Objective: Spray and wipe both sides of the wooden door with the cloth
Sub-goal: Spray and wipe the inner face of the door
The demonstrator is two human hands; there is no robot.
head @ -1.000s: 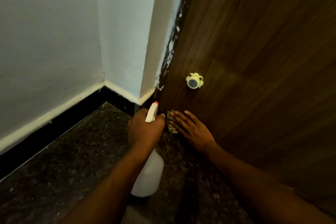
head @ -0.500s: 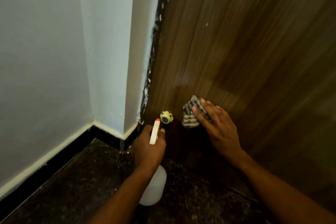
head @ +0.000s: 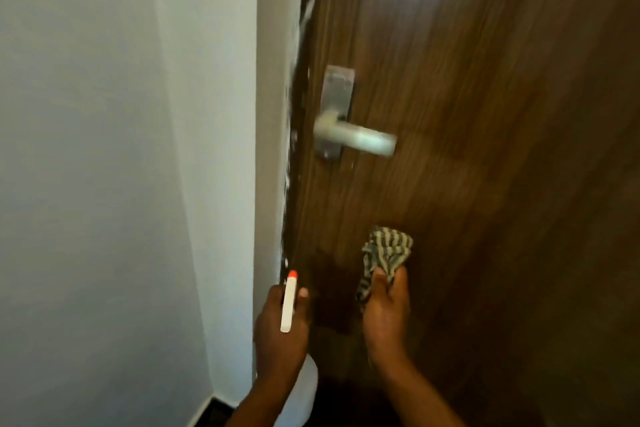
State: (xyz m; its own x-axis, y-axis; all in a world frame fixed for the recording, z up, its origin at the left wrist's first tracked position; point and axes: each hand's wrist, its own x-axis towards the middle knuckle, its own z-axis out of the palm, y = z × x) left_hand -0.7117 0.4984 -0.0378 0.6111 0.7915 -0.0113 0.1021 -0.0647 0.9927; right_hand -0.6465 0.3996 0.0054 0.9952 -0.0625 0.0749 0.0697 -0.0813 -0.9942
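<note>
For me the door handle (head: pixel 356 140) is pure blur; below it, left hand (head: pixel 280 336) hides most of the spray bottle (head: pixel 306 388), right hand (head: pixel 384 315) part of the cloth (head: pixel 389 250).

No text, label, brand, number or sign can be read anywhere in the frame. The visible part of the white spray bottle (head: pixel 288 305), at lower centre, is seen to be plain. The metal handle plate (head: pixel 337 94) on the wooden door (head: pixel 485 149), at upper centre, is blurred, and no marking can be made out. Only stripes are shown on the cloth (head: pixel 389 250).
</note>
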